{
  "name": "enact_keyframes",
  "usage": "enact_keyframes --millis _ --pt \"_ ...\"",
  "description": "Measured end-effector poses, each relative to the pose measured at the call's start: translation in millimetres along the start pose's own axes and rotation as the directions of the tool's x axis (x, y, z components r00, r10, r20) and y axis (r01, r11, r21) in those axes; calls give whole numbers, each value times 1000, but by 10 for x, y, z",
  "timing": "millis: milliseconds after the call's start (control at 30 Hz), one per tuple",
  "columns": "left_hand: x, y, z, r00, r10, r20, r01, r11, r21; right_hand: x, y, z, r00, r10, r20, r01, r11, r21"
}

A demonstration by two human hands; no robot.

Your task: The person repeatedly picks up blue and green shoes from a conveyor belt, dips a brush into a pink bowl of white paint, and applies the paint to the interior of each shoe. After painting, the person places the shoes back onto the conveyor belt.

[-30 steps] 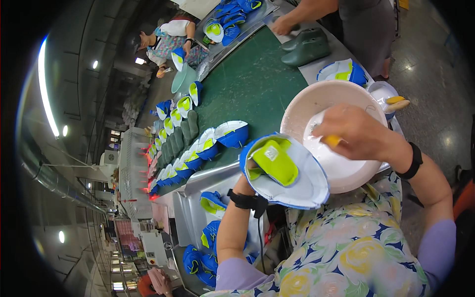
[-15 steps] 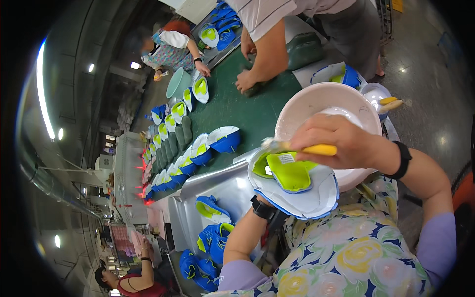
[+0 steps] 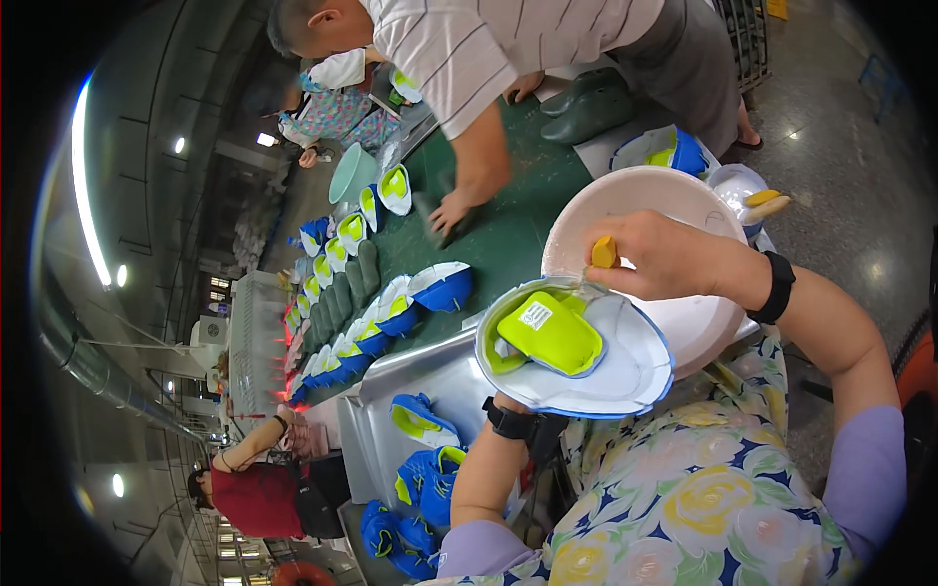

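A blue shoe upper (image 3: 630, 354), its white inner side facing up and a lime-green tongue folded over it, rests on my left hand (image 3: 507, 401). Most of that hand is hidden beneath the upper, fingers included. Pinched in my right hand (image 3: 664, 256) is a brush with a yellow handle (image 3: 604, 252). Its tip comes down at the upper's far rim, beside the tongue; the bristles are mostly hidden. Right behind the upper stands a pale pink basin (image 3: 572, 213) with white contents, partly covered by my right hand.
Blue uppers (image 3: 425, 420) lie in a metal tray (image 3: 376, 383) at left. On the green table (image 3: 508, 210) are rows of uppers and dark shoe lasts (image 3: 362, 273). A co-worker's hand (image 3: 451, 210) reaches across it. A small cup (image 3: 738, 184) with yellow-handled brushes stands beyond the basin.
My right hand has turned the brush handle upright and shifted slightly up. The upper has tilted, its tongue facing more upward. The co-worker's arm has moved left with a last.
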State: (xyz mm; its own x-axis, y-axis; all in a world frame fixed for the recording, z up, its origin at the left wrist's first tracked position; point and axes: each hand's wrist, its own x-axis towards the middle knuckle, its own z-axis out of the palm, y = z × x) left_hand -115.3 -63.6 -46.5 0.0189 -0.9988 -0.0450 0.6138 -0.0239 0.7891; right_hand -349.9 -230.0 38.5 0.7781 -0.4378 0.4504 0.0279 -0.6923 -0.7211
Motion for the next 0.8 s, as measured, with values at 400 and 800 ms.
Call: enact_keyframes --millis 400,800 --pt "42 434 30 981 -137 -139 121 986 -117 58 -131 -21 931 -309 -192 290 949 -121" --pt "115 380 -32 980 136 -145 -111 980 168 115 -161 19 973 -68 -218 41 991 -126"
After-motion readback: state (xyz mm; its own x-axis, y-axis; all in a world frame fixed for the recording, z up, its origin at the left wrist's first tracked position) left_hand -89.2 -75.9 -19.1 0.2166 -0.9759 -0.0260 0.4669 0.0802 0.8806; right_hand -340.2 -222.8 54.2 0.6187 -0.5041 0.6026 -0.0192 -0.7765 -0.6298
